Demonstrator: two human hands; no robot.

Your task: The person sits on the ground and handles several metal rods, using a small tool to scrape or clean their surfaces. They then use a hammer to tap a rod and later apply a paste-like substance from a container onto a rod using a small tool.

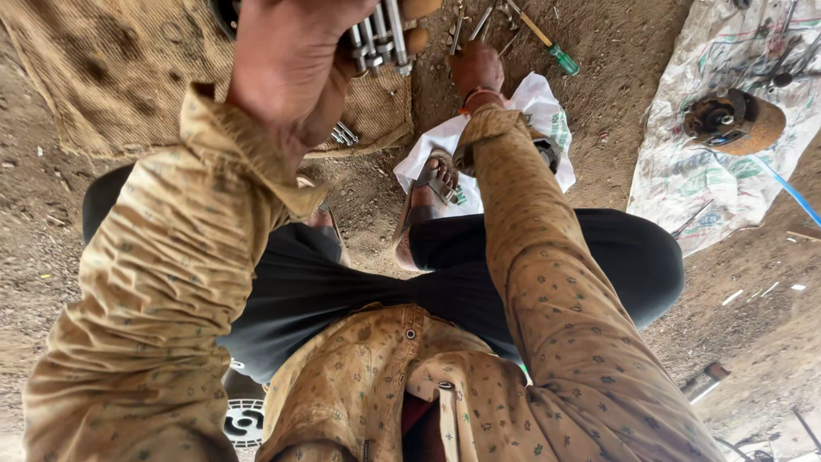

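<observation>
Bolts [380,38], a cluster of long silvery ones with threaded shanks, are gripped in the left hand [291,60] at the top centre of the frame, the fingers closed around them so that the ends stick out to the right. Beside them, orange-brown rounded pieces [417,26] are seen at the top edge; what they are cannot be told.

The right hand [475,70] is reached down to the ground just right of the bolts, among loose metal tools [479,21]; it looks curled, but whether anything is pinched in it cannot be told. A screwdriver with a green handle [556,53] is laid on the dirt to its right.

As a judgement, the bundle would be held best with the grip kept firm and level, so no bolt slides out while the other hand is busy below.

More loose bolts [344,133] are left on the burlap sack [111,68] at upper left. A sandalled foot [428,192] is rested on a white cloth [534,98]. At upper right, a rusty round hub part [731,121] is set on a printed woven sheet [684,180].
</observation>
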